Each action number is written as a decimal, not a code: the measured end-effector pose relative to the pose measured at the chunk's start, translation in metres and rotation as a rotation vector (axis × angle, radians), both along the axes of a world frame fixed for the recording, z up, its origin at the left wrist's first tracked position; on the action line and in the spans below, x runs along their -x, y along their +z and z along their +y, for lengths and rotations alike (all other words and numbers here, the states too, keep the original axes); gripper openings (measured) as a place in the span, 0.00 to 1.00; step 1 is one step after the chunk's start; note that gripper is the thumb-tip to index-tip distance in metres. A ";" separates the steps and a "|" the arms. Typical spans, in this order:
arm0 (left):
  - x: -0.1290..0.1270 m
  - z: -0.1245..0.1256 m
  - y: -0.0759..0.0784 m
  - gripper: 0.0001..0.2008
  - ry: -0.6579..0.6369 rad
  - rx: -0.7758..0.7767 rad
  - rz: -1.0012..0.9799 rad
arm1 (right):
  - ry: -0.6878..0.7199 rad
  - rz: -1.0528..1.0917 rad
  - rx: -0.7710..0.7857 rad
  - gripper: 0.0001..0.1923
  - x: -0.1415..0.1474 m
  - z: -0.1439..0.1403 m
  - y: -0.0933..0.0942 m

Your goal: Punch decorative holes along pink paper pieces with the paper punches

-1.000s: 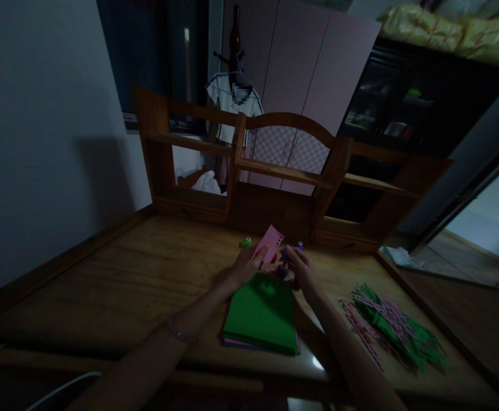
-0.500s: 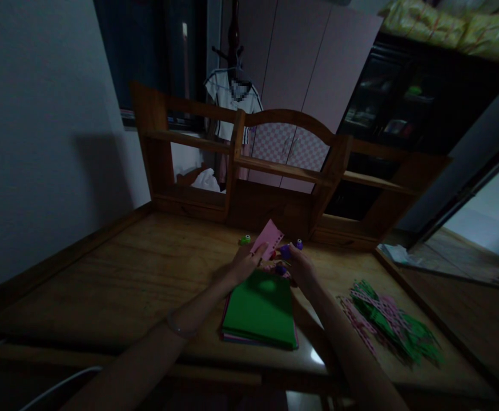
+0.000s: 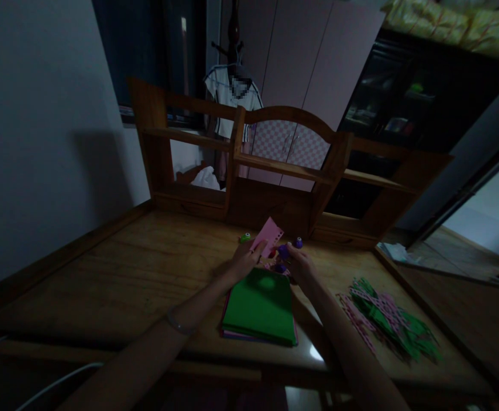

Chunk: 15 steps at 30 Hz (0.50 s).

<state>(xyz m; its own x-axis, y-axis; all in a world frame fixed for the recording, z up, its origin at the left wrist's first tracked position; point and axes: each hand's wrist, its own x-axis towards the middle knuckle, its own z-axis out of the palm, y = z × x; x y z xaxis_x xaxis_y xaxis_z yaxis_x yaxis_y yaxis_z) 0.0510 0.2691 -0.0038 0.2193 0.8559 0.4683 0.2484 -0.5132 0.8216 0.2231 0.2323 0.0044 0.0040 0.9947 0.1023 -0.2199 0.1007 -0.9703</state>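
Observation:
My left hand (image 3: pixel 243 263) pinches a pink paper strip (image 3: pixel 267 234) with a punched, scalloped edge and holds it tilted above the wooden desk (image 3: pixel 138 274). My right hand (image 3: pixel 300 264) grips a small purple craft punch (image 3: pixel 283 250) against the strip's right edge. Just below both hands lies a stack of paper with a green sheet (image 3: pixel 260 306) on top and pink sheets under it. Another small purple punch (image 3: pixel 280 267) sits between the hands and the stack.
A green punch (image 3: pixel 245 237) and a purple punch (image 3: pixel 298 242) stand near the wooden shelf unit (image 3: pixel 249 171) at the desk's back. A pile of punched green and pink strips (image 3: pixel 389 325) lies at the right. A wall runs along the left.
Both hands and the pink strip stay together in nearly the same spot; the view has shifted slightly, so they appear a little higher. The green stack has not moved.

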 end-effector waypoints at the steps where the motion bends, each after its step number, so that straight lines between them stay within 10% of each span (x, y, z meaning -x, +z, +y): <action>1: 0.000 0.000 0.000 0.19 -0.011 -0.020 0.005 | -0.005 0.015 0.002 0.19 0.000 0.000 0.000; 15: 0.001 0.002 0.001 0.20 -0.061 -0.122 0.065 | -0.018 0.216 -0.004 0.14 -0.005 0.004 -0.002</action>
